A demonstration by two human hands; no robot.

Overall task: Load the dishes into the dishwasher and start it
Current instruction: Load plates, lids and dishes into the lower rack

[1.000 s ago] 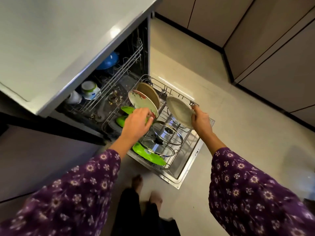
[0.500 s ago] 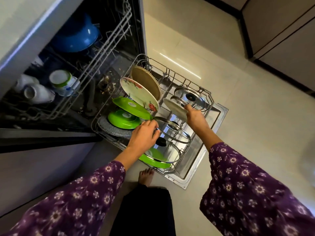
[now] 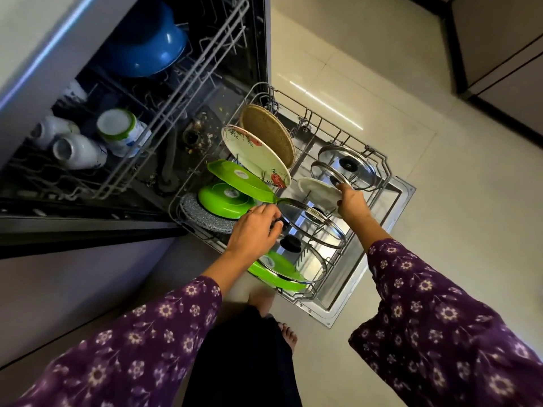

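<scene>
Two hands are in the lower rack [image 3: 379, 160], which stands pulled out over the open dishwasher door [image 3: 404, 201]. My right hand [image 3: 351, 202] pinches a small white plate [image 3: 317, 190] by its near edge and holds it tilted above the tines. The plate sits between the floral plate [image 3: 255, 154] and the two steel-rimmed lids [image 3: 349, 165] at the rack's far corner. Whether its lower edge touches the wire I cannot tell. My left hand [image 3: 255, 230] has its fingers curled on the near glass lid [image 3: 320, 227], at its rim by the black knob, seemingly to steady it.

I judge that I am midway through loading, and seating this plate is the step in hand. Next it needs to go down edge-first into a free slot, upright and clear of the lid beside it, before I let go. After that the rack must slide in, the door must shut and the cycle must be started.
</scene>
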